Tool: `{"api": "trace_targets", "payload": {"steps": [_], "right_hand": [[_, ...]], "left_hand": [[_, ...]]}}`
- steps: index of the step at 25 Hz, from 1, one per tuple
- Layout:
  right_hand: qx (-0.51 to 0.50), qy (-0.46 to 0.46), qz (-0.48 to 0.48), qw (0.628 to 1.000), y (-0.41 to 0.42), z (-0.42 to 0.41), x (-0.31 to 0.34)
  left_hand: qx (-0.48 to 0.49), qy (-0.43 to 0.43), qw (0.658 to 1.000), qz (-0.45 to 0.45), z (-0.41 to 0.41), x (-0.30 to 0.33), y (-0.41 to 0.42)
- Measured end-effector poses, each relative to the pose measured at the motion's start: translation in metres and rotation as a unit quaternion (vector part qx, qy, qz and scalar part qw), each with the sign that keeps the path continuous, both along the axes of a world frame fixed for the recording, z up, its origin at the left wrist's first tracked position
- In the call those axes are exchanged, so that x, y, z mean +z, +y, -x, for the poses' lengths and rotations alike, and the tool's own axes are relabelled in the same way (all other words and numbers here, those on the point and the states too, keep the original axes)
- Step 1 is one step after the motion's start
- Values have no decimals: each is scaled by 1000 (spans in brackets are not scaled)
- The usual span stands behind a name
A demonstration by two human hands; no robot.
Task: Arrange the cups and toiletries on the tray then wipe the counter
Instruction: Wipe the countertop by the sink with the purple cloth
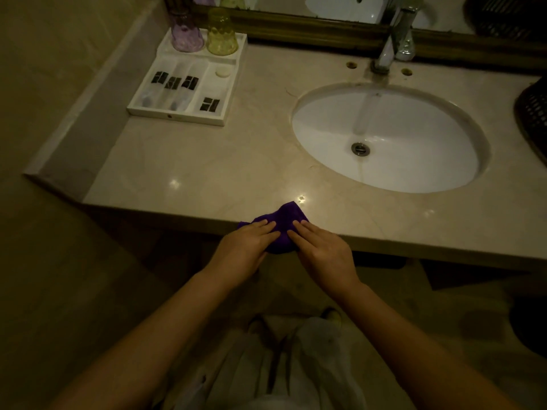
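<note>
Dim bathroom light falls on the beige stone counter (pixel 207 161), and nearest to me, at its near edge, lies the purple cloth (pixel 282 224), partly hanging over. My left hand (pixel 247 247) and my right hand (pixel 321 251) both rest on it with fingers flat and close together, pressing it down, not pinching. Farther, on the right, is the white sink (pixel 384 137) with the tap (pixel 387 51) behind it. Far on the left the white tray (pixel 183 115) already holds the sachets in its compartments, and the purple cup (pixel 186 32) and yellow cup (pixel 221 32) stand upside down at its far end. So I judge the arranging finished and the wiping is now in hand. Next I should push the cloth away over the counter.
</note>
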State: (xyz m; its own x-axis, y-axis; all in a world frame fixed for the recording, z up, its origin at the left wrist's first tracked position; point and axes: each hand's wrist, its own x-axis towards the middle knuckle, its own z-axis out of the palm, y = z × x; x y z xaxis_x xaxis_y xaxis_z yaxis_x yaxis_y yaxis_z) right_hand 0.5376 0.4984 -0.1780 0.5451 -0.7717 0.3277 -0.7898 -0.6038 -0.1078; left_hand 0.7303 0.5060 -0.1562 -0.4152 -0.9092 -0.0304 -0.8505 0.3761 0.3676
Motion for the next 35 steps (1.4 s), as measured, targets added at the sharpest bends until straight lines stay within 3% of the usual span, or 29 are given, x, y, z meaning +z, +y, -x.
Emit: {"api": "trace_targets", "payload": {"steps": [8,13,18,25,35], "right_hand": [[30,-47,-22,998,24,21,25],[5,-48,-101,994,33,59,65],[-77,-90,-177,977,49,133,112],[-166,-106,-198,960,74,246,175],[-260,-89,-196,941,43,368,199]], "left_hand": [[16,45,998,-33,15,20,28],[17,64,997,-39,52,56,29],[-16,81,996,-45,117,97,29],[-113,71,991,-11,238,151,20],[-225,13,974,12,375,185,-50]]}}
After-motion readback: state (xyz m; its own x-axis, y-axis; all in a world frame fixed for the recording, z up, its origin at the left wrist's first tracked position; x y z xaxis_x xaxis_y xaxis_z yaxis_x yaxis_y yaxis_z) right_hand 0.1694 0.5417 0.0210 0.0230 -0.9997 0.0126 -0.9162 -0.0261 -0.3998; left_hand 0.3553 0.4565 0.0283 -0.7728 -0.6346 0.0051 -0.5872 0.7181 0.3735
